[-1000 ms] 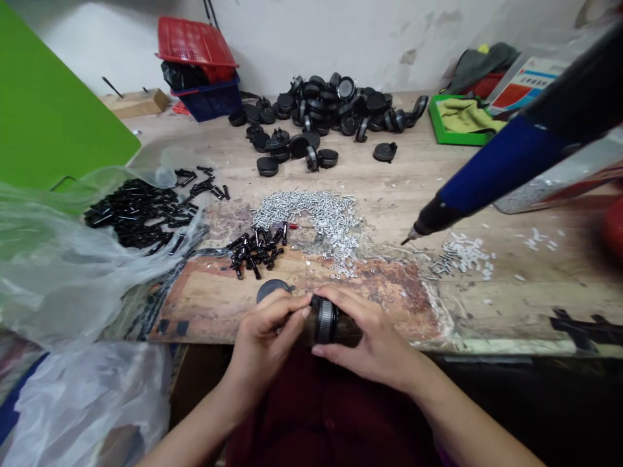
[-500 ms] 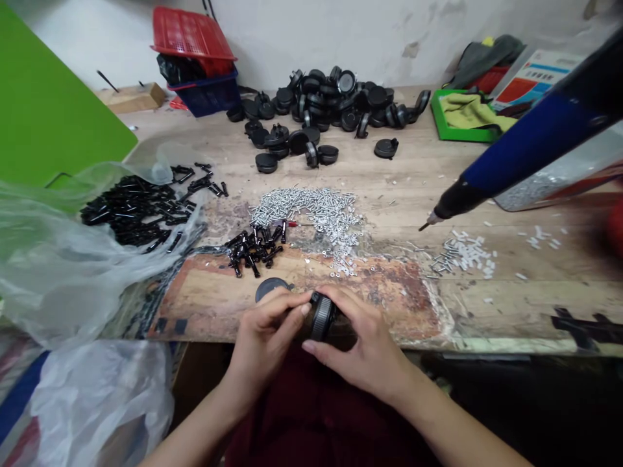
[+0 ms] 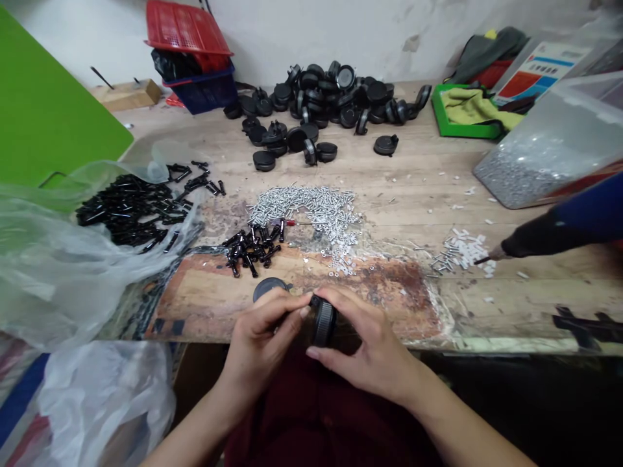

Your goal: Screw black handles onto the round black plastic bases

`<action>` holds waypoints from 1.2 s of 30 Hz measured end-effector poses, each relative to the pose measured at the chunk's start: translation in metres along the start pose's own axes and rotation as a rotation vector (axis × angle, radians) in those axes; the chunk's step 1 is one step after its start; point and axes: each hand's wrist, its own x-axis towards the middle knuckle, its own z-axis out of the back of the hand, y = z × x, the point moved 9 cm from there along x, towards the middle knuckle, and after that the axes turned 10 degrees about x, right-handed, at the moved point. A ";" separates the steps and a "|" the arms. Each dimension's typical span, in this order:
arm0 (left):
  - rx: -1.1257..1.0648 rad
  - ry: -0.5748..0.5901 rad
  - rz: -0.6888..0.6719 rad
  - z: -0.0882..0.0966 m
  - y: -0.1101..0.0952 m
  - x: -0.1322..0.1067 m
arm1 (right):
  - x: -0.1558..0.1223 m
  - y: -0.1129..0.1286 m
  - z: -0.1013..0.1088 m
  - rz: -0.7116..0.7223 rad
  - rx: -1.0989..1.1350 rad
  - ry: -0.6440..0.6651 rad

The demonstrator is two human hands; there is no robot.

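Observation:
Between my hands, at the bench's front edge, a round black part with a ribbed rim (image 3: 323, 322) stands on edge. My right hand (image 3: 377, 340) curls round it, fingers over the top and thumb low at its near side. My left hand (image 3: 267, 331) pinches at the small lug on its upper left; whether a tiny piece sits in that pinch is hidden. Just behind my left hand lies a flat round black disc (image 3: 269, 286), partly covered by it. Beyond are short black stems (image 3: 253, 250), a heap of silver screws (image 3: 306, 204) and some nuts (image 3: 343, 259).
Round black parts (image 3: 335, 97) are piled at the back. A blue electric screwdriver (image 3: 549, 233) hangs at right, its tip over white sleeves (image 3: 467, 250). A clear bin (image 3: 549, 155), green tray (image 3: 440, 117) and plastic bag (image 3: 73, 259) of black stems flank the bench.
The hanging screwdriver has swung right and down, uncovering the clear bin. My right thumb has shifted slightly lower; both hands remain at the round black part.

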 end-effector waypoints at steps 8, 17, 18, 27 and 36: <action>0.000 0.018 -0.011 -0.001 0.000 0.001 | 0.000 0.000 -0.001 0.009 -0.019 -0.004; -0.056 0.004 0.092 -0.003 0.010 0.001 | -0.003 -0.007 -0.002 -0.058 -0.008 -0.022; -0.063 0.009 0.107 -0.003 0.010 0.001 | -0.003 -0.008 -0.001 -0.070 0.002 -0.018; -0.115 -0.006 0.251 -0.011 0.017 0.005 | -0.003 -0.020 0.014 -0.285 0.016 -0.127; -0.236 0.054 0.385 -0.026 0.029 0.007 | 0.000 -0.027 0.012 -0.253 0.019 -0.064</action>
